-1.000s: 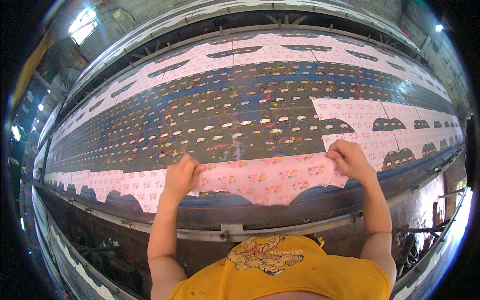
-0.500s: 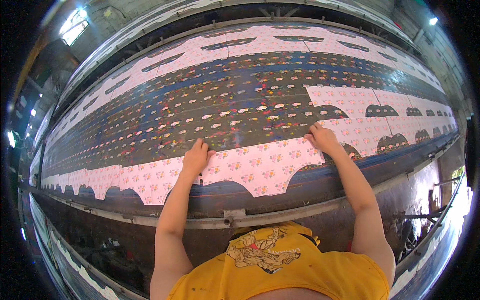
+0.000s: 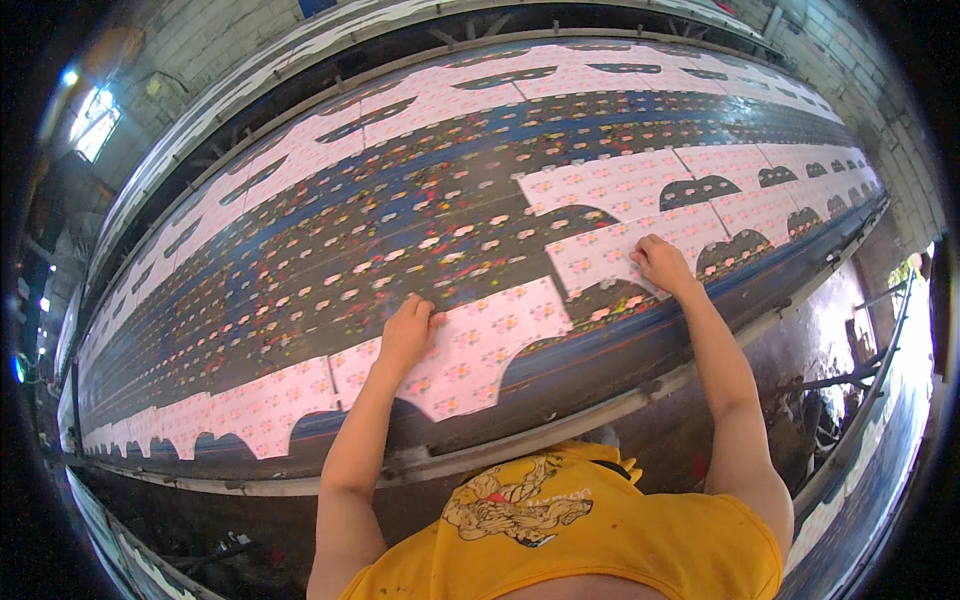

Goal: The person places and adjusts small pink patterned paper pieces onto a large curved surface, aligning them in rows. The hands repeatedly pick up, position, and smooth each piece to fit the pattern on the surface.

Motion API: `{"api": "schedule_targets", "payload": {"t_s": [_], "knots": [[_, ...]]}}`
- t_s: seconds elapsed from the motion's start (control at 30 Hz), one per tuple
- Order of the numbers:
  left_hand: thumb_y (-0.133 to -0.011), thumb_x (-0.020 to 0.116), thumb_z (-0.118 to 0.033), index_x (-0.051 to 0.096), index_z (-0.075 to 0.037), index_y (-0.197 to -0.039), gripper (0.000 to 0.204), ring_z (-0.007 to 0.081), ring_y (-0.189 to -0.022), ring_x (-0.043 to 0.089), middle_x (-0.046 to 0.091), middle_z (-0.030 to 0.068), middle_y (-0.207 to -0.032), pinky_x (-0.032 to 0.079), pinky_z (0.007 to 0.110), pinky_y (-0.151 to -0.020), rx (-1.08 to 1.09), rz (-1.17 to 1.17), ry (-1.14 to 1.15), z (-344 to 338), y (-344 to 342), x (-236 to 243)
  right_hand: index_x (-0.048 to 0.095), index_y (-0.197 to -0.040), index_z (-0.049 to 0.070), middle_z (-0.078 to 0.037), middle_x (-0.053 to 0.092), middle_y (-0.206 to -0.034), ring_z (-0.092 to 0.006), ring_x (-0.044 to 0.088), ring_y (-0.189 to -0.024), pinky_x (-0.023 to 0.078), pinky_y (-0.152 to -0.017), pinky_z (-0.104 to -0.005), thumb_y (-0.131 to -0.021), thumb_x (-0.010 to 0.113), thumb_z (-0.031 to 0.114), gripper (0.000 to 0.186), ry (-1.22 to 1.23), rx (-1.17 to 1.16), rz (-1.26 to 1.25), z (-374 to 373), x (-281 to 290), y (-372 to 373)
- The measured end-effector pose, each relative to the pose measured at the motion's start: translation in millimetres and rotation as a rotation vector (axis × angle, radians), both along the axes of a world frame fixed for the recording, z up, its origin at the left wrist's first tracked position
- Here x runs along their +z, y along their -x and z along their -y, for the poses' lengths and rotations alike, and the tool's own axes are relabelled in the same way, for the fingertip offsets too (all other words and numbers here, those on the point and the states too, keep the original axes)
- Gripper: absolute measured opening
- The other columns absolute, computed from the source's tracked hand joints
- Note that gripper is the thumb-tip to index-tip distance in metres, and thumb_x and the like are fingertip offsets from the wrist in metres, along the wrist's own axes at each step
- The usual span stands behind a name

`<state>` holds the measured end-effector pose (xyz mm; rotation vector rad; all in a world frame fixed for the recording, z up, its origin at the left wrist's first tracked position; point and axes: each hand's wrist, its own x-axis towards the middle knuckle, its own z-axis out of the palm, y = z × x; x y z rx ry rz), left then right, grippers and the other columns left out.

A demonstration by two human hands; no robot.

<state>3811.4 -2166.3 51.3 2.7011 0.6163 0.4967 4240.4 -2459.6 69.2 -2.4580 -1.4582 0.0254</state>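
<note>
Left grip (image 3: pixel 412 332), right grip (image 3: pixel 662 264): curled, clamped or apart, cannot tell; left forearm (image 3: pixel 362 430) hides part of pink floral scalloped fabric panel (image 3: pixel 500 325).

The left forearm (image 3: pixel 362 430) covers part of the pink cloth piece (image 3: pixel 470 365) beneath it. The palm side of the left hand (image 3: pixel 408 332) is hidden; finger contact with the cloth cannot be confirmed. The curled fingertips of the right hand (image 3: pixel 662 265) are partly concealed; a grip on the neighbouring cloth piece (image 3: pixel 595 255) cannot be determined. The flower prints (image 3: pixel 517 295) are blurred. Cloth details at the right end of the table (image 3: pixel 620 350) are too small to resolve. The lower edge cuts off the yellow shirt (image 3: pixel 600 530).
</note>
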Motion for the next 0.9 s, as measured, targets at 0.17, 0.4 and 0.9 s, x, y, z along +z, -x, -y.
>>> {"api": "schedule_targets", "payload": {"t_s": [0.17,0.4,0.9], "knots": [[-0.093,0.067,-0.027,0.061,-0.003,-0.097,0.025,0.0360,-0.088,0.063,0.059,0.0144,-0.096,0.052,0.046,-0.074,-0.028,0.018,-0.009,49.7,-107.6,-3.1,0.062,-0.094,0.005,-0.015,0.064,-0.097,-0.0379,0.065,-0.088,0.053,-0.075,-0.0493,-0.093,0.063,0.024,0.020,-0.078,0.055,0.000,32.1,-10.6,-89.4],[-0.092,0.067,-0.024,0.060,-0.002,-0.097,0.023,0.0355,-0.092,0.060,0.059,0.0139,-0.096,0.049,0.045,-0.079,-0.022,0.037,0.014,103.8,-224.5,-8.5,0.061,-0.093,0.004,-0.015,0.061,-0.096,-0.0370,0.064,-0.087,0.054,-0.074,-0.0474,-0.093,0.063,0.022,0.018,-0.108,0.193,0.003,57.3,-13.8,-183.1],[-0.091,0.067,-0.020,0.061,-0.003,-0.097,0.019,0.0340,-0.093,0.058,0.059,0.0137,-0.097,0.045,0.046,-0.082,0.029,0.024,-0.009,120.3,-267.2,-20.6,0.059,-0.093,0.004,-0.015,0.058,-0.095,-0.0367,0.062,-0.088,0.053,-0.076,-0.0463,-0.090,0.065,0.016,0.014,-0.176,0.252,-0.048,66.3,-12.1,-215.8]]}}
